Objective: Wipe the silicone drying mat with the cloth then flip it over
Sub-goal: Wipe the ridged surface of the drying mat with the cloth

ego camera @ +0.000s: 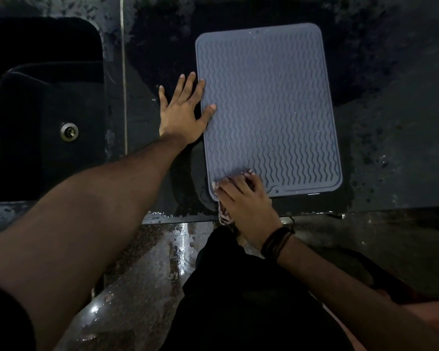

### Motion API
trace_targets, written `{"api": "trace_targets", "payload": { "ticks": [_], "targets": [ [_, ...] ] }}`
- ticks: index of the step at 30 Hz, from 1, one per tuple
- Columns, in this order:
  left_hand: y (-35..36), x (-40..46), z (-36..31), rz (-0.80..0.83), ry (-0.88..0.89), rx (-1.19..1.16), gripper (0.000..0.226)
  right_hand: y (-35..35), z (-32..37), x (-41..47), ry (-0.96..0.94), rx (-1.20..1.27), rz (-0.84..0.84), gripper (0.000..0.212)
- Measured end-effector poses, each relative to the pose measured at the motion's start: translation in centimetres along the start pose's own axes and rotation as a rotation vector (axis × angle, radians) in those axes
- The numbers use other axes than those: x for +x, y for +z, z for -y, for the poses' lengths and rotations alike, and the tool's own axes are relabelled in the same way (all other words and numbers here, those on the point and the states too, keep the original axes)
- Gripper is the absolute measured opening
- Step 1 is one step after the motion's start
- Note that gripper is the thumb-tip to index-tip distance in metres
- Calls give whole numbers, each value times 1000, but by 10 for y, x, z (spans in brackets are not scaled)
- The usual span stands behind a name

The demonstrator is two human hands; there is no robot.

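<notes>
Grey rectangular silicone drying mat w/ wavy ridges (269,110) lies flat on dark speckled stone counter (390,148), ridged side up, long axis running away from the person, near short edge just inside the counter's front edge. Small notch at the near edge, right of centre.

Left hand (183,115) is flat, palm down, grip spread wide: fingers fanned out, thumb and index tip resting on the mat's left rim, the rest of the hand on the counter just beside it. Arm bare.

Right hand (241,198) sits at the mat's near-left corner, grip curled and pressed down onto a crumpled patterned light-coloured cloth (224,214). Cloth is bunched under fingers and palm, touching the mat's corner; a part hangs down past the counter's front edge. Dark cord bracelets (276,240) round the right wrist.

Left of the mat, well apart: black sink basin (48,97) w/ round metal drain (69,131). Counter around the mat looks wet, w/ glints near the front edge. Below the edge: shiny speckled floor (137,274) and the person's dark clothing (238,300).
</notes>
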State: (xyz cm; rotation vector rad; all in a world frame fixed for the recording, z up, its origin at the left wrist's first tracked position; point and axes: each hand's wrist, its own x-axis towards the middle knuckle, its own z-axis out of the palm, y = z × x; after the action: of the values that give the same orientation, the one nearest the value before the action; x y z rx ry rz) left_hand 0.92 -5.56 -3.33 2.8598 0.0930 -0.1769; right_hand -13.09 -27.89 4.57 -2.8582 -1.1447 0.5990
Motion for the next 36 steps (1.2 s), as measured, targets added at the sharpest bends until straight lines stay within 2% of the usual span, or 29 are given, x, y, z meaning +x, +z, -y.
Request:
{"api": "trace_targets", "payload": {
  "ticks": [5, 10, 15, 18, 22, 26, 31, 36],
  "targets": [
    [0, 0, 0, -8, 0, -2, 74, -19, -18, -19, 36, -14, 56, 44],
    [1, 0, -1, -19, 1, -4, 74, -42, -20, 18, 191, 25, -141, 47],
    [2, 0, 1, -19, 10, -11, 74, -18, 0, 50, 110, -43, -74, 51],
    [2, 1, 1, -18, 5, -12, 74, 0, 3, 28, 68, -47, -97, 47],
    [0, 0, 0, -13, 4, -11, 74, 2, 0, -6, 1, -33, -26, 47],
    [0, 0, -1, -14, 4, -11, 74, -19, -17, -14, 43, 29, -31, 48],
    [-1, -1, -1, -5, 6, -10, 74, -46, -44, 34, 236, 47, -206, 55],
    [-2, -1, -4, -26, -12, -15, 66, -39, -49, 89, 236, -84, -76, 67]
  ]
}}
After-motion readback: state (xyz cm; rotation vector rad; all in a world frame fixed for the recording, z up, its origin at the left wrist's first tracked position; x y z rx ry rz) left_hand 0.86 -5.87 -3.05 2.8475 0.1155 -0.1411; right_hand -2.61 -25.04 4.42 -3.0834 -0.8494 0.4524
